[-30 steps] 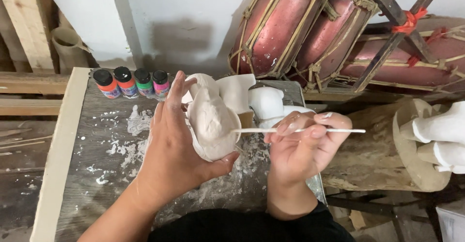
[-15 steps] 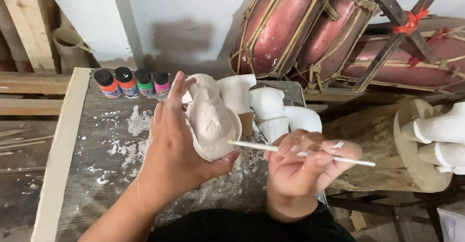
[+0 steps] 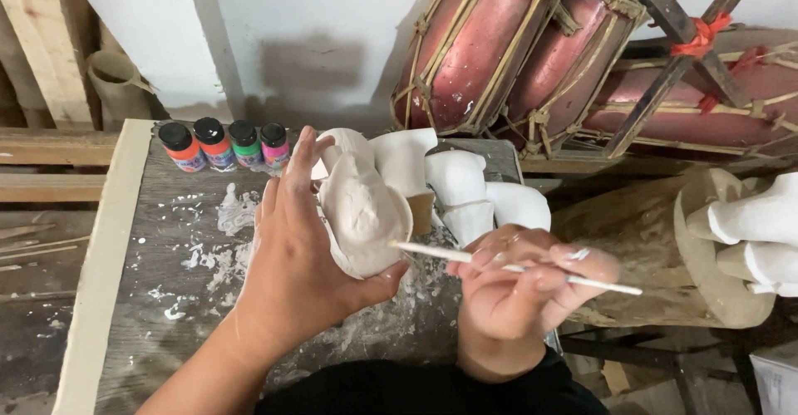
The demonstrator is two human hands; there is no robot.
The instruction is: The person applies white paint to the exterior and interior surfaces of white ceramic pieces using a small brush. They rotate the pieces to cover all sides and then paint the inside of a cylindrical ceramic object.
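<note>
While the left hand (image 3: 299, 257) cups a pale clay figure (image 3: 362, 211), right hand (image 3: 507, 290) fingers pinch a thin white stick (image 3: 515, 268) against its edge, above a plaster-spattered worktable (image 3: 150, 299) with paint bottles (image 3: 223, 143) and red drums (image 3: 532, 49) behind. Since earlier, the stick's outer end has dipped lower.

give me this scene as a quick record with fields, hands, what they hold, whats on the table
left hand: left hand cups a pale clay figure, fingers spread behind it
right hand: right hand grips a thin white stick, its tip at the figure's lower edge
table: grey worktable smeared with white splashes
paints: four small paint bottles in a row at the table's far edge, black caps
other pieces: white cast pieces behind the figure
background: red drums leaning against the wall
</note>
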